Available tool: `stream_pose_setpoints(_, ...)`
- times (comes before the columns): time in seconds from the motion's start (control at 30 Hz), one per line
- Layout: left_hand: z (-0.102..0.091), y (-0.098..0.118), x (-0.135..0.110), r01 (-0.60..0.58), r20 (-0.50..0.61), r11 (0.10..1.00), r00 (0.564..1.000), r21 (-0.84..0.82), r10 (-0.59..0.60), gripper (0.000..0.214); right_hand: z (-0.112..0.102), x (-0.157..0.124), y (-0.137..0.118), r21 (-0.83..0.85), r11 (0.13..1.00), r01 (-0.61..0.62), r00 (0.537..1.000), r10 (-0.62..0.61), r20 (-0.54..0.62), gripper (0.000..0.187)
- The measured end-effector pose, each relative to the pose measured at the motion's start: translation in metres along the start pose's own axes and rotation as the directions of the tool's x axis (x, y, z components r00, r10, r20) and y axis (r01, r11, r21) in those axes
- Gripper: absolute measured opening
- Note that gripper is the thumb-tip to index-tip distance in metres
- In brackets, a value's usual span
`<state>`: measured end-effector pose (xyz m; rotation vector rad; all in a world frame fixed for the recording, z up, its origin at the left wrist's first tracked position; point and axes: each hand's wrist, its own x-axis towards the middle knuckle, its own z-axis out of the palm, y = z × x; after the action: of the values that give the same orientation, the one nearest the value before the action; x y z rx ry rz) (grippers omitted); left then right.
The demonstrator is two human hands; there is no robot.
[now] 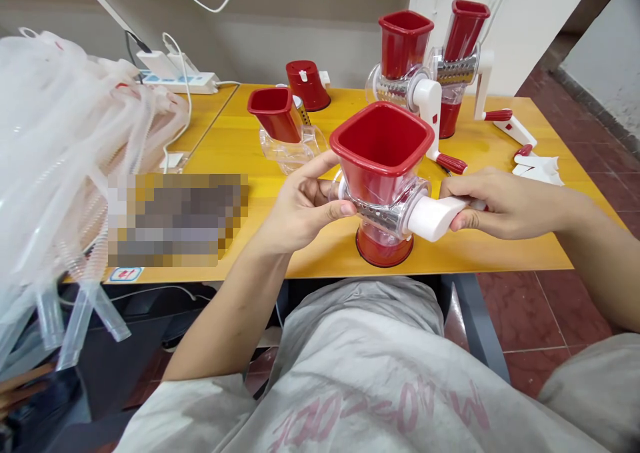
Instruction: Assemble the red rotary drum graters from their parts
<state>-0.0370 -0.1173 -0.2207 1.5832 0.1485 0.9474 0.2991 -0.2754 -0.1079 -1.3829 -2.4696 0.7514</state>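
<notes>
Before me on the table stands a rotary drum grater (pixel 375 160) with a red square hopper, a clear housing, a metal drum and a red base. My left hand (pixel 300 206) is closed around the left side of its clear housing, thumb in front. On the right, a white crank handle (pixel 435 217) sits against the drum's end and points toward my right hand (pixel 505 200). The fingers of that hand are closed on the crank's outer end, which they partly hide.
Two more drum graters (pixel 405 46) stand at the back right. Behind my left hand lie a red hopper with clear housing (pixel 277 116) and a red base (pixel 310 83). Loose white-and-red parts (pixel 535 160) lie at right. Plastic tubing (pixel 60 160) and a power strip (pixel 187 80) are at left.
</notes>
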Motion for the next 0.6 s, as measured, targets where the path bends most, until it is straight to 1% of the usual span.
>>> stream_pose_setpoints(0.1,0.001,0.001,-0.002,-0.002,-0.007,1.000,1.000,0.008,0.002,0.086,0.002,-0.009,-0.009,-0.100,0.983,-0.151,0.988,0.151,-0.005,0.063)
stream_pose_setpoints(0.17,0.002,0.003,-0.004,-0.016,-0.007,1.000,1.000,0.019,0.016,0.087,0.008,-0.021,-0.012,-0.143,0.970,-0.198,0.980,0.191,-0.061,0.067)
stream_pose_setpoints(0.23,0.001,0.004,-0.007,-0.040,-0.002,0.999,0.999,0.037,0.040,0.085,0.019,-0.036,-0.014,-0.205,0.945,-0.257,0.963,0.232,-0.135,0.073)
stream_pose_setpoints(0.27,0.000,0.004,-0.008,-0.050,-0.006,0.997,0.999,0.056,0.050,0.084,0.027,-0.043,-0.015,-0.254,0.918,-0.303,0.949,0.268,-0.165,0.076)
stream_pose_setpoints(0.3,-0.002,0.003,-0.009,-0.063,-0.013,0.995,0.998,0.082,0.065,0.082,0.035,-0.049,-0.017,-0.312,0.880,-0.359,0.931,0.314,-0.185,0.075)
stream_pose_setpoints(0.33,-0.005,0.001,-0.010,-0.083,-0.027,0.990,0.996,0.114,0.086,0.079,0.043,-0.054,-0.019,-0.370,0.835,-0.408,0.913,0.363,-0.189,0.067)
stream_pose_setpoints(0.4,-0.012,-0.005,-0.009,-0.157,-0.053,0.970,0.984,0.184,0.169,0.079,0.058,-0.055,-0.026,-0.458,0.758,-0.465,0.880,0.452,-0.147,0.042)
stream_pose_setpoints(0.43,-0.015,-0.009,-0.007,-0.196,-0.060,0.958,0.975,0.211,0.213,0.083,0.063,-0.052,-0.030,-0.487,0.733,-0.475,0.867,0.485,-0.115,0.033)
stream_pose_setpoints(0.5,-0.019,-0.017,-0.002,-0.240,-0.051,0.943,0.965,0.229,0.258,0.094,0.071,-0.042,-0.038,-0.519,0.718,-0.463,0.855,0.517,-0.048,0.029)
stream_pose_setpoints(0.6,-0.017,-0.025,0.004,-0.215,0.002,0.959,0.976,0.183,0.219,0.113,0.078,-0.025,-0.050,-0.536,0.728,-0.427,0.857,0.515,0.016,0.030)
